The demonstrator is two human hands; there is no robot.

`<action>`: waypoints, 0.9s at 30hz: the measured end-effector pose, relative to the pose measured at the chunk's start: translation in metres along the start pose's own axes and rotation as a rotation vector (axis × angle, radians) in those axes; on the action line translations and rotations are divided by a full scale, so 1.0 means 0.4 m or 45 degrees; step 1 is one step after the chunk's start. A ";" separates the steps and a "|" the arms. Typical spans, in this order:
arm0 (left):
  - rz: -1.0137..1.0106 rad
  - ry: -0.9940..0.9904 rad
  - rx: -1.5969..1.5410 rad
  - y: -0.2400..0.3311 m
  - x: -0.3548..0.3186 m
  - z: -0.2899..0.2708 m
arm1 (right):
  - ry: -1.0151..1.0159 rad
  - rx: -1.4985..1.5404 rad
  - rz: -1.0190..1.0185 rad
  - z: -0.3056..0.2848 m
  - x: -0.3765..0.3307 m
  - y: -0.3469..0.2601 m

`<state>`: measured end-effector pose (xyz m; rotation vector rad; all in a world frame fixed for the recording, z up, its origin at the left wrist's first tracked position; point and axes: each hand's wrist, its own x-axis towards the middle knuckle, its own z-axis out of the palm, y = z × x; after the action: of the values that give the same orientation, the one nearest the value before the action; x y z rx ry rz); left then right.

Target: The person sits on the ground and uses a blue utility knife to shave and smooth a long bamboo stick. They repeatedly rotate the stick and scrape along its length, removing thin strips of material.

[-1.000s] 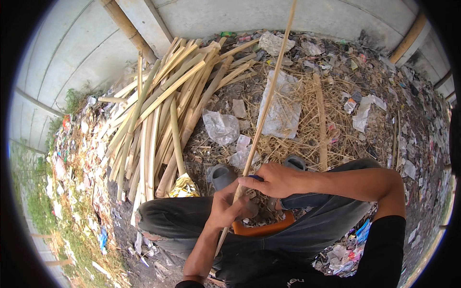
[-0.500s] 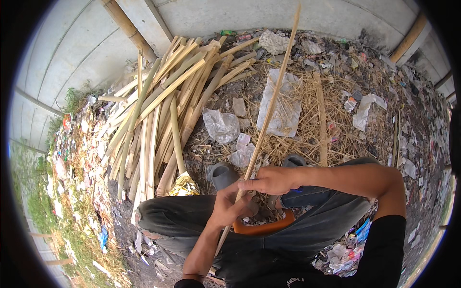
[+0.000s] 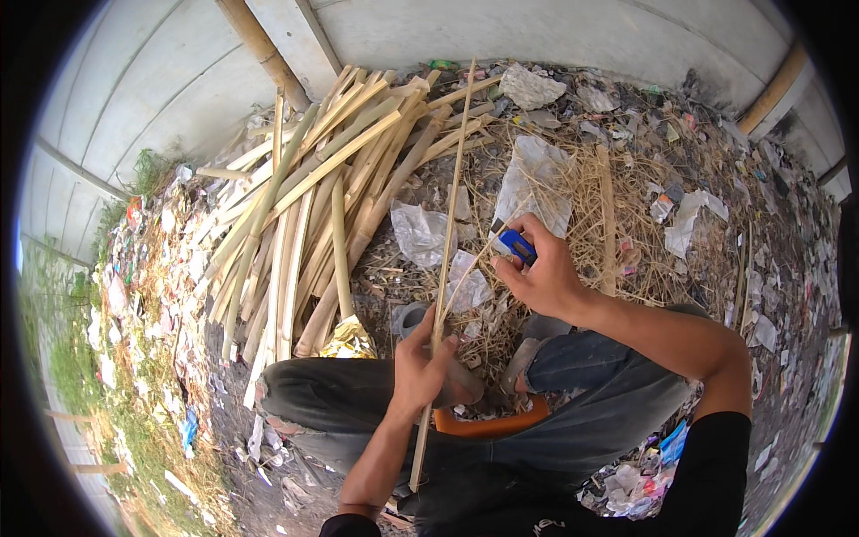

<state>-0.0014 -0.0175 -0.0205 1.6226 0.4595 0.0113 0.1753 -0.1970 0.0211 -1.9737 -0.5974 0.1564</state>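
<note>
A long, thin bamboo strip (image 3: 453, 188) stands slantwise between my legs, its far end toward the wall. My left hand (image 3: 419, 367) is closed around its lower part. To the right of the strip, my right hand (image 3: 548, 276) grips a blue cutter knife (image 3: 517, 247), its blade end toward the strip. A thin curled sliver (image 3: 467, 277) runs from the strip near my left fingers up to the knife. The right palm and part of the knife's handle are hidden.
A heap of split bamboo pieces (image 3: 304, 206) lies at the left, beside gold foil (image 3: 351, 338). Shavings (image 3: 586, 210), plastic sheets and litter cover the ground ahead. An orange seat (image 3: 501, 421) shows between my legs. A grey wall (image 3: 537, 36) with bamboo posts stands behind.
My right hand has moved forward and away from my left hand, and the blue knife and sliver now show. The strip's far end has swung left and lower; my left hand still holds it.
</note>
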 end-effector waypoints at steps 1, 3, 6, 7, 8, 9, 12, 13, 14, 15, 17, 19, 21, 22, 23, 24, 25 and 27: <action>0.024 0.024 0.024 -0.014 0.003 -0.004 | 0.012 -0.108 -0.203 0.001 0.002 -0.007; 0.047 0.051 0.064 -0.015 0.001 -0.005 | 0.035 -0.323 -0.605 -0.002 -0.003 -0.027; 0.060 0.070 0.133 0.006 0.001 -0.002 | 0.109 -0.355 -0.561 0.011 0.001 -0.063; 0.073 0.084 0.170 0.001 0.001 -0.005 | 0.180 -0.342 -0.595 0.017 0.011 -0.066; 0.085 0.098 0.206 -0.002 0.000 -0.009 | 0.248 -0.365 -0.594 0.009 0.037 -0.053; 0.054 0.095 0.234 0.000 0.000 -0.011 | 0.319 -0.396 -0.594 -0.020 0.076 -0.029; 0.041 0.135 0.361 -0.008 -0.002 -0.016 | 0.465 -0.117 -0.074 -0.105 0.127 0.006; 0.089 0.173 0.442 -0.021 -0.004 -0.014 | 0.450 -0.100 -0.114 -0.119 0.127 0.007; 0.135 0.210 0.524 -0.027 -0.005 -0.014 | 0.435 -0.082 -0.153 -0.128 0.116 0.007; 0.186 0.217 0.552 -0.026 -0.003 -0.011 | 0.371 -0.171 -0.326 -0.117 0.101 -0.011; 0.279 0.217 0.605 -0.026 -0.001 -0.003 | 0.246 -0.326 -0.686 -0.090 0.074 -0.047; 0.328 0.243 0.580 -0.027 -0.005 0.009 | -0.193 -0.375 -0.691 -0.017 0.021 -0.064; 0.392 0.231 0.573 -0.024 -0.009 0.015 | -0.534 -0.571 -0.597 0.034 -0.019 -0.056; 0.422 0.217 0.577 -0.025 -0.012 0.017 | -0.633 -0.680 -0.555 0.056 -0.033 -0.047; 0.453 0.204 0.581 -0.026 -0.014 0.017 | -0.733 -0.787 -0.511 0.067 -0.041 -0.039; 0.424 0.175 0.583 -0.020 -0.015 0.018 | -0.789 -0.768 -0.502 0.070 -0.040 -0.031; 0.396 0.147 0.585 -0.010 -0.019 0.017 | -0.846 -0.748 -0.492 0.071 -0.039 -0.025; 0.372 0.103 0.580 -0.009 -0.021 0.013 | -0.912 -0.613 -0.420 0.071 -0.034 -0.034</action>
<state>-0.0087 -0.0249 -0.0223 2.1335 0.2943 0.2053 0.1486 -0.1758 0.0177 -2.2212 -1.5286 0.5688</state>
